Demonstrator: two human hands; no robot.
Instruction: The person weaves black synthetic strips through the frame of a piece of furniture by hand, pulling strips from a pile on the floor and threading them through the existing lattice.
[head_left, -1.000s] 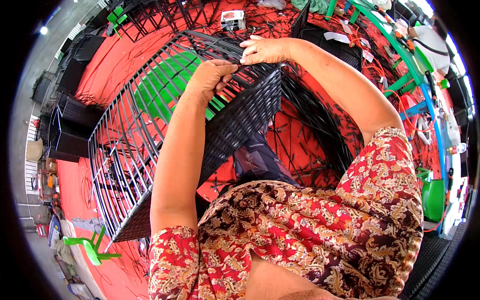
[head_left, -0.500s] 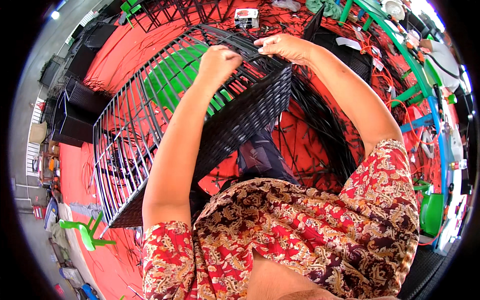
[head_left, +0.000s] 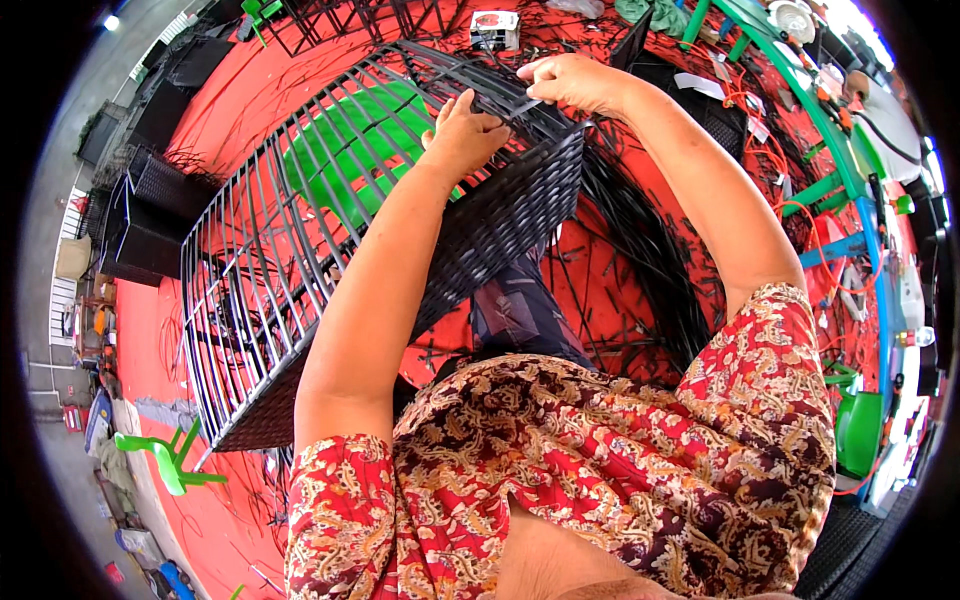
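Note:
A black wicker frame (head_left: 510, 205) with a woven side and a grid of thin bars (head_left: 262, 250) stands tilted in front of me. My left hand (head_left: 465, 138) is over the frame's upper right part, its fingers spread. Farther right, my right hand (head_left: 575, 84) has thumb and forefinger closed around a flat dark strip (head_left: 523, 107) at the frame's far corner. The strip runs toward my left hand; its ends are hard to make out. Through the bars shows a green plastic seat (head_left: 350, 150).
A thick bundle of long black strips (head_left: 650, 260) lies right of the frame on the red floor covering (head_left: 150, 340), among scattered offcuts. Dark woven pieces (head_left: 145, 225) and a green chair (head_left: 172, 460) are at left. A white box (head_left: 494, 30) sits at the back, a green metal frame (head_left: 825, 120) at right.
My left hand has moved right and slightly down, and its curled fingers have spread. My right hand has shifted slightly up. The frame has shifted a little.

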